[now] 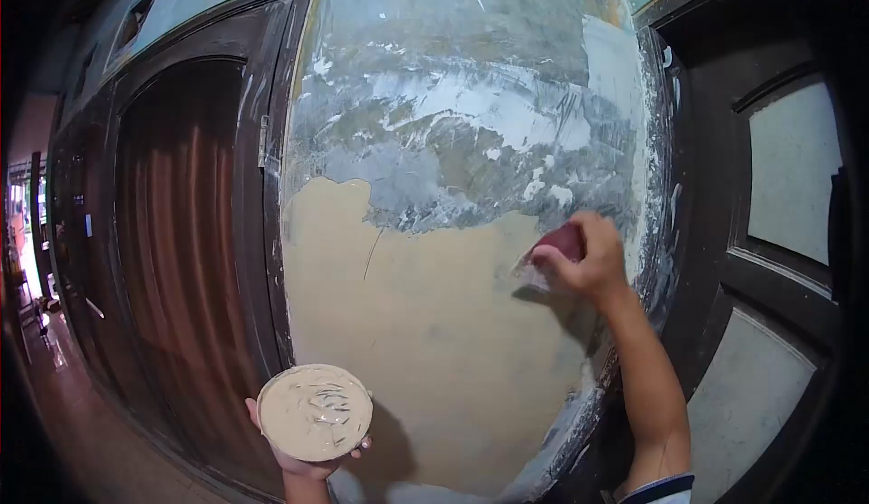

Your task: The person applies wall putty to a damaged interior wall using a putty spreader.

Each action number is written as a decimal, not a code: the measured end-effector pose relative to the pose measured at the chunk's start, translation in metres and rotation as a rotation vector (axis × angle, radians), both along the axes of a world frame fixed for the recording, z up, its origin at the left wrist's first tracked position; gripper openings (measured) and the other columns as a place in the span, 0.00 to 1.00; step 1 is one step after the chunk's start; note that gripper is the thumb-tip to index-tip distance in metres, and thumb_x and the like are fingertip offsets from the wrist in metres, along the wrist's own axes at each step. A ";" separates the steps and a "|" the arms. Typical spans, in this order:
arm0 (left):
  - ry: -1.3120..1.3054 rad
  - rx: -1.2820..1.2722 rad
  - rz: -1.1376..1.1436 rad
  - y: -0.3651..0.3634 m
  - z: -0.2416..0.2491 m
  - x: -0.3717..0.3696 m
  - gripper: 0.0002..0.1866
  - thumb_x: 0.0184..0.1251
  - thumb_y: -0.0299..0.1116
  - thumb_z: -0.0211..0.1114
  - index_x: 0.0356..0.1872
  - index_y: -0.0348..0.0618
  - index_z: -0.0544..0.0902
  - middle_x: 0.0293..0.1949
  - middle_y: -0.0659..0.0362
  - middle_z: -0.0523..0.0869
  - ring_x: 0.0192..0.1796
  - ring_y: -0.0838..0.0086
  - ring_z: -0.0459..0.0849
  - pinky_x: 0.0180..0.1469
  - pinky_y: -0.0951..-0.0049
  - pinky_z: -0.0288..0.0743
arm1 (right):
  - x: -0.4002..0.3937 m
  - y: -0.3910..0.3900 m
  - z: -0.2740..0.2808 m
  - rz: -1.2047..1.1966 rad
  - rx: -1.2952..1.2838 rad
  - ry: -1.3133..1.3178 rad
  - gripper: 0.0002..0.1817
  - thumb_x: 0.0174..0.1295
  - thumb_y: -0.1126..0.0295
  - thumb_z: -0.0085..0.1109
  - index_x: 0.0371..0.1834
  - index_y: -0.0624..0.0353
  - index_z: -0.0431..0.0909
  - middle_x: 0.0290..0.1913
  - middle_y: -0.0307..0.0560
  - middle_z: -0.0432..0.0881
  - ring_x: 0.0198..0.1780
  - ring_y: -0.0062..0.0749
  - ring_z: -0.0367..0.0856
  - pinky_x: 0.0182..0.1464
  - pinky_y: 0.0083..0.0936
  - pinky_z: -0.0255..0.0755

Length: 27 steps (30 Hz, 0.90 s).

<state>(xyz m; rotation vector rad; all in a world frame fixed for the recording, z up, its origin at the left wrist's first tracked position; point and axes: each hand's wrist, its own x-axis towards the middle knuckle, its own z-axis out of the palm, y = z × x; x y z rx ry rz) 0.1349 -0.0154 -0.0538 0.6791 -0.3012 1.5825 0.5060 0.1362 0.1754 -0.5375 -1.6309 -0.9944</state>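
Observation:
At the lower left, my left hand (308,464) holds a round container of beige paste (315,412) from below, its open top facing me. My right hand (593,260) grips a dark red scraper (563,242) with fingers and thumb. The scraper's pale edge is at the wall, near the upper right border of the smooth beige coat (425,323). Above that coat the wall (507,174) is grey with rough white patches. A thin dark line runs down the coat's upper left part.
A dark wooden door (186,205) with a brown curtain behind its panel stands at the left. At the right is a dark door frame (665,187) beside a door with pale panels (790,169). Brown floor (77,395) shows at the lower left.

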 end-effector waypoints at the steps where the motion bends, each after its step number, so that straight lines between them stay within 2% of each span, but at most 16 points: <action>1: -0.014 0.000 0.003 -0.002 -0.001 0.003 0.62 0.57 0.89 0.46 0.79 0.45 0.65 0.67 0.19 0.69 0.50 0.26 0.82 0.31 0.40 0.85 | -0.001 -0.001 -0.009 -0.027 -0.024 -0.118 0.31 0.49 0.43 0.82 0.43 0.56 0.81 0.39 0.50 0.84 0.38 0.52 0.80 0.42 0.42 0.71; 3: 0.022 0.024 0.019 0.002 -0.010 0.003 0.62 0.58 0.89 0.45 0.79 0.46 0.64 0.68 0.19 0.68 0.49 0.26 0.83 0.31 0.40 0.85 | -0.002 0.009 -0.015 -0.031 -0.022 -0.209 0.30 0.50 0.42 0.81 0.41 0.55 0.82 0.38 0.50 0.83 0.38 0.50 0.80 0.41 0.40 0.70; 5: 0.035 0.026 0.009 0.000 -0.005 0.010 0.62 0.58 0.89 0.45 0.80 0.46 0.64 0.69 0.19 0.66 0.48 0.27 0.83 0.32 0.39 0.85 | -0.002 0.017 0.001 -0.070 0.001 -0.044 0.32 0.52 0.41 0.79 0.45 0.57 0.82 0.39 0.51 0.84 0.37 0.51 0.81 0.43 0.42 0.71; 6: -0.050 0.002 -0.092 -0.005 -0.001 0.016 0.67 0.53 0.93 0.43 0.80 0.44 0.62 0.69 0.23 0.69 0.49 0.23 0.81 0.37 0.34 0.85 | -0.001 0.011 0.015 -0.133 0.021 0.111 0.32 0.55 0.45 0.79 0.48 0.59 0.80 0.39 0.54 0.84 0.37 0.53 0.82 0.45 0.43 0.74; 7: -0.054 0.001 -0.087 -0.005 -0.001 0.019 0.67 0.53 0.93 0.43 0.80 0.44 0.62 0.69 0.23 0.69 0.49 0.23 0.81 0.37 0.34 0.85 | 0.004 0.010 0.028 -0.127 0.020 0.107 0.32 0.55 0.45 0.79 0.48 0.59 0.80 0.39 0.54 0.84 0.37 0.53 0.82 0.45 0.43 0.74; 9: 0.018 0.042 -0.065 -0.006 0.000 0.023 0.63 0.57 0.90 0.46 0.80 0.45 0.64 0.69 0.19 0.67 0.49 0.26 0.82 0.33 0.39 0.86 | 0.017 0.010 0.044 0.059 -0.081 0.333 0.28 0.59 0.53 0.79 0.51 0.61 0.78 0.39 0.55 0.82 0.40 0.55 0.83 0.47 0.42 0.77; 10: 0.009 0.015 -0.071 -0.010 0.006 0.028 0.64 0.56 0.90 0.46 0.80 0.45 0.64 0.69 0.20 0.68 0.50 0.26 0.82 0.35 0.40 0.86 | 0.016 0.005 0.044 0.066 -0.079 0.333 0.28 0.59 0.53 0.79 0.51 0.61 0.78 0.39 0.55 0.82 0.40 0.55 0.83 0.47 0.42 0.77; 12: -0.002 0.034 -0.122 -0.008 0.009 0.031 0.67 0.53 0.92 0.45 0.81 0.44 0.62 0.70 0.22 0.67 0.51 0.24 0.81 0.38 0.36 0.84 | 0.016 -0.010 0.033 0.295 -0.175 0.220 0.22 0.62 0.64 0.78 0.51 0.62 0.78 0.40 0.56 0.82 0.42 0.54 0.82 0.46 0.39 0.78; 13: -0.014 0.050 -0.180 -0.006 0.008 0.033 0.70 0.50 0.94 0.44 0.82 0.44 0.60 0.71 0.24 0.67 0.52 0.22 0.79 0.41 0.33 0.82 | 0.012 -0.019 0.024 0.304 -0.166 0.098 0.17 0.62 0.73 0.73 0.51 0.62 0.78 0.40 0.56 0.83 0.42 0.53 0.82 0.46 0.38 0.77; 15: 0.006 0.052 -0.233 0.000 0.013 0.040 0.71 0.49 0.95 0.41 0.81 0.41 0.60 0.70 0.24 0.68 0.51 0.23 0.81 0.40 0.35 0.83 | 0.001 -0.044 0.007 0.281 -0.186 -0.086 0.15 0.59 0.79 0.69 0.50 0.59 0.80 0.44 0.52 0.85 0.44 0.51 0.82 0.48 0.37 0.77; 17: 0.064 0.051 -0.206 0.006 0.017 0.044 0.71 0.49 0.96 0.40 0.81 0.41 0.61 0.69 0.24 0.70 0.52 0.24 0.82 0.39 0.34 0.83 | -0.011 -0.072 -0.006 0.251 -0.341 -0.348 0.19 0.56 0.83 0.66 0.51 0.54 0.84 0.48 0.46 0.85 0.47 0.49 0.82 0.51 0.37 0.75; 19: 0.106 0.068 -0.202 0.012 0.020 0.045 0.70 0.50 0.95 0.39 0.80 0.42 0.61 0.69 0.26 0.71 0.53 0.25 0.82 0.40 0.34 0.84 | -0.019 -0.075 -0.027 0.210 -0.287 -0.617 0.19 0.60 0.77 0.66 0.54 0.47 0.86 0.52 0.38 0.86 0.52 0.45 0.81 0.55 0.40 0.73; 20: 0.147 0.086 -0.200 0.012 0.022 0.045 0.69 0.51 0.95 0.38 0.80 0.42 0.62 0.69 0.28 0.72 0.55 0.25 0.82 0.41 0.34 0.84 | -0.028 -0.087 -0.033 0.209 -0.290 -0.611 0.19 0.60 0.77 0.66 0.54 0.47 0.86 0.52 0.38 0.86 0.52 0.45 0.81 0.55 0.40 0.73; 22: 0.134 0.047 -0.178 0.010 0.025 0.044 0.68 0.52 0.95 0.37 0.79 0.42 0.63 0.69 0.31 0.73 0.55 0.26 0.82 0.41 0.33 0.84 | -0.050 -0.115 -0.041 0.295 -0.260 -0.707 0.18 0.63 0.69 0.65 0.57 0.43 0.86 0.52 0.35 0.86 0.57 0.41 0.80 0.58 0.43 0.72; 25: 0.139 0.034 -0.167 0.007 0.028 0.039 0.67 0.54 0.94 0.36 0.79 0.43 0.64 0.69 0.34 0.75 0.54 0.26 0.83 0.40 0.34 0.85 | -0.067 -0.126 -0.052 0.262 -0.291 -0.775 0.19 0.62 0.63 0.65 0.58 0.41 0.86 0.53 0.33 0.86 0.62 0.38 0.78 0.59 0.45 0.71; 27: 0.183 0.081 -0.183 0.003 0.030 0.032 0.66 0.55 0.93 0.36 0.80 0.45 0.64 0.70 0.35 0.74 0.52 0.27 0.83 0.39 0.38 0.87 | -0.076 -0.130 -0.059 0.256 -0.298 -0.780 0.20 0.61 0.66 0.65 0.59 0.42 0.86 0.53 0.34 0.86 0.63 0.40 0.77 0.60 0.44 0.71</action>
